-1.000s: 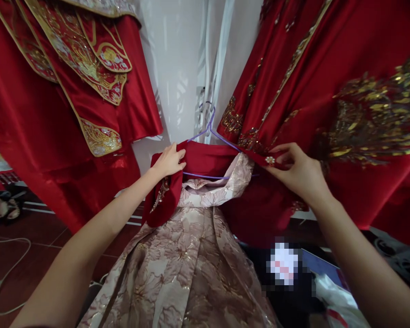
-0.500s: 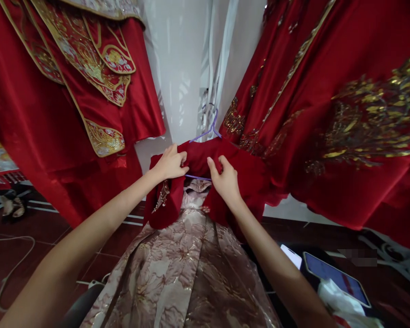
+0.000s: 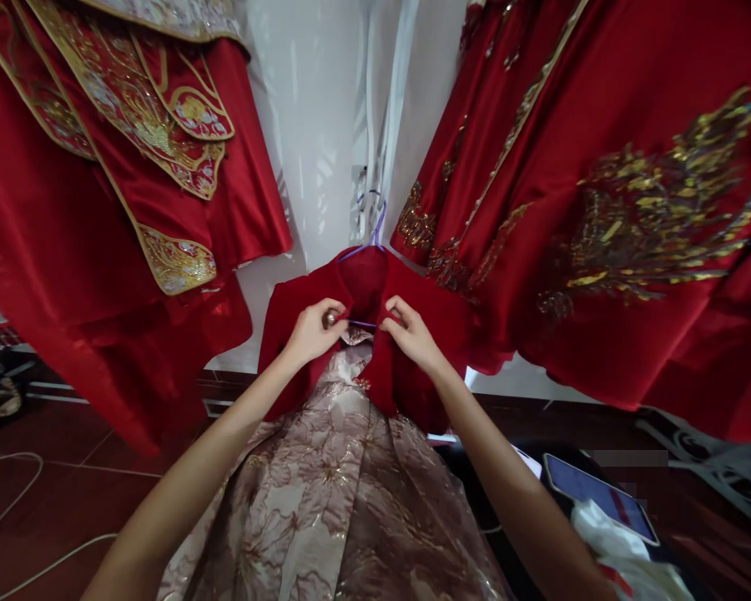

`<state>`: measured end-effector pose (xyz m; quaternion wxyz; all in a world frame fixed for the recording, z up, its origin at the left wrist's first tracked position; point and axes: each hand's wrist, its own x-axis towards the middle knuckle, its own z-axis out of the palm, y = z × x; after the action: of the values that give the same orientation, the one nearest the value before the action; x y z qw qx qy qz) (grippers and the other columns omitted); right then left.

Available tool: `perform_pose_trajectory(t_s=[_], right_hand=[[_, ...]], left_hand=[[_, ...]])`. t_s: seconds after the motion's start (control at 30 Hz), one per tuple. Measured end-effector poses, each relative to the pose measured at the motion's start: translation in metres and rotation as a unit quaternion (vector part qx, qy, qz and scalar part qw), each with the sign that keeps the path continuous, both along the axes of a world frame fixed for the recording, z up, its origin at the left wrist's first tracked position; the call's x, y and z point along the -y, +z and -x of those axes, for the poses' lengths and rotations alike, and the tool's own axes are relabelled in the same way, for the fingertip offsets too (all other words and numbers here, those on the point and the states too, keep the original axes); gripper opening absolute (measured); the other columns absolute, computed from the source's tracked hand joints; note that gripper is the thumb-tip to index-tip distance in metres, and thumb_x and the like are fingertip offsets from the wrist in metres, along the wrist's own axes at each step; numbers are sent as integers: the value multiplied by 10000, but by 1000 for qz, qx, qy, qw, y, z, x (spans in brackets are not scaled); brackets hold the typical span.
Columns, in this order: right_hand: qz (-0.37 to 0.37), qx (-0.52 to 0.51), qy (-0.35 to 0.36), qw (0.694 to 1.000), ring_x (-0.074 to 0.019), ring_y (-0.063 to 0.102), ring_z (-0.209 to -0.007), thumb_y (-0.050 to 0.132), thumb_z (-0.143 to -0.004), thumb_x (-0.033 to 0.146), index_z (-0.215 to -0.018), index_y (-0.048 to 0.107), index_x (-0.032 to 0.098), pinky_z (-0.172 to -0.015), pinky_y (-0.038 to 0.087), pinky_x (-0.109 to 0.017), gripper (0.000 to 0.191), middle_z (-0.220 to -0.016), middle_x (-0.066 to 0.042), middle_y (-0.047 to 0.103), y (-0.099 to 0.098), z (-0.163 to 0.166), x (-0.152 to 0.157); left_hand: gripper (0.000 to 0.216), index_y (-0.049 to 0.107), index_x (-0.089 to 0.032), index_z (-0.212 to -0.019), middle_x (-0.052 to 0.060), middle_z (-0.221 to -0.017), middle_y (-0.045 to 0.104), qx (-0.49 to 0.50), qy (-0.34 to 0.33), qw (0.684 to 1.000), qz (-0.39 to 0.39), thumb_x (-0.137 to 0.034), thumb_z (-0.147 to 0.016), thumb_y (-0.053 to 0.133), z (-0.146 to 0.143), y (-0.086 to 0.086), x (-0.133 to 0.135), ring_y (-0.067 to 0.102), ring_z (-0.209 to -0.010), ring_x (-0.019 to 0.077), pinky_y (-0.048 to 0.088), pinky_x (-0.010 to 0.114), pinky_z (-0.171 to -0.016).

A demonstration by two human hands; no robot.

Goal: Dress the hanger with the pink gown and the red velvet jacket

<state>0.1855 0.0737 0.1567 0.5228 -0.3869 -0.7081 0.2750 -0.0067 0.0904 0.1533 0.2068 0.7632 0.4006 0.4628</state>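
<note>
A dark red jacket hangs on a purple wire hanger in front of me, its front parted. My left hand pinches the jacket's front edge on the left side, fingers closed. On the opposite edge, my right hand grips the red cloth between thumb and fingers. The hanger's lower bar shows between the two hands. Below them spreads a pale pink-brown floral brocade dress with gold lines, its top reaching up inside the jacket opening.
Red embroidered garments hang at left and right against a white wall. At lower right lie a tablet or large phone and crumpled white tissue or plastic. Shoes and a white cable are on the floor at left.
The jacket has been straightened, its shoulders now spread evenly on the hanger. My left hand has moved slightly down, and both hands now hold the front edges.
</note>
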Motion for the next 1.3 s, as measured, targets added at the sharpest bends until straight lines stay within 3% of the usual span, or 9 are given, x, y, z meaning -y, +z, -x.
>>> perform_pose_trajectory(t_s=[0.07, 0.13, 0.3, 0.47, 0.57, 0.67, 0.8, 0.97, 1.3], right_hand=[[15, -11, 33, 999, -122, 438, -613, 517, -703, 284, -742, 387, 235, -587, 382, -230, 144, -659, 46, 428, 3, 6, 2], [43, -54, 61, 996, -128, 483, -667, 539, -698, 285, -756, 407, 235, -644, 417, -240, 152, -712, 40, 481, 3, 7, 4], [126, -137, 101, 977, -144, 556, -754, 580, -703, 333, -840, 476, 251, -703, 475, -270, 191, -817, 22, 554, -7, -6, 2], [83, -142, 129, 978, -145, 583, -886, 679, -688, 285, -924, 589, 259, -830, 478, -287, 254, -925, 2, 607, -16, -11, 1], [44, -119, 108, 986, -150, 593, -923, 707, -705, 289, -931, 628, 246, -909, 460, -317, 243, -967, -13, 638, -18, -8, 2], [14, -96, 80, 992, -160, 606, -921, 705, -722, 319, -948, 637, 228, -919, 468, -342, 253, -965, -31, 658, -18, -6, 5], [-14, -69, 7, 997, -162, 630, -886, 675, -750, 357, -973, 640, 198, -840, 516, -321, 276, -963, -55, 670, -18, -1, 12], [-45, -44, -73, 995, -165, 653, -875, 615, -795, 369, -1028, 654, 200, -737, 556, -280, 290, -977, -62, 679, -16, 10, 25], [-43, -62, -68, 995, -179, 668, -887, 641, -781, 371, -1034, 685, 201, -823, 560, -328, 308, -1015, -61, 695, -18, 8, 26]], left_hand=[[184, 556, -191, -936, 24, -897, 646, 33, -68, 997, -6, -197, -754, 536, -17, 1, 4, 615, -787, 137, 483, 254, -738], [219, 552, -189, -971, 34, -938, 651, 56, -87, 994, -15, -166, -753, 536, -29, 1, 11, 621, -830, 135, 490, 257, -778], [292, 571, -204, -1048, 47, -959, 671, 86, -73, 994, -5, -167, -760, 584, -31, -6, 28, 638, -853, 135, 503, 277, -811], [194, 573, -206, -945, 41, -908, 681, 164, -22, 986, 4, -232, -760, 626, -26, -13, 31, 656, -854, 138, 508, 266, -778], [121, 567, -191, -860, 42, -897, 671, 153, -9, 988, -10, -240, -761, 619, -24, -15, 28, 649, -836, 139, 505, 259, -762], [109, 582, -202, -896, 24, -927, 670, 76, -32, 996, -33, -225, -790, 569, -20, -10, 27, 636, -842, 131, 493, 246, -764], [121, 572, -215, -915, -6, -855, 656, -40, -73, 995, -59, -215, -800, 535, -11, 2, 28, 619, -778, 112, 476, 211, -686], [101, 570, -205, -861, -8, -798, 629, -103, -70, 988, -90, -278, -793, 556, -8, 13, 28, 580, -680, 101, 460, 209, -626], [49, 547, -183, -804, -2, -777, 626, -108, -47, 986, -114, -228, -788, 536, -14, 10, 29, 567, -660, 100, 441, 216, -625]])
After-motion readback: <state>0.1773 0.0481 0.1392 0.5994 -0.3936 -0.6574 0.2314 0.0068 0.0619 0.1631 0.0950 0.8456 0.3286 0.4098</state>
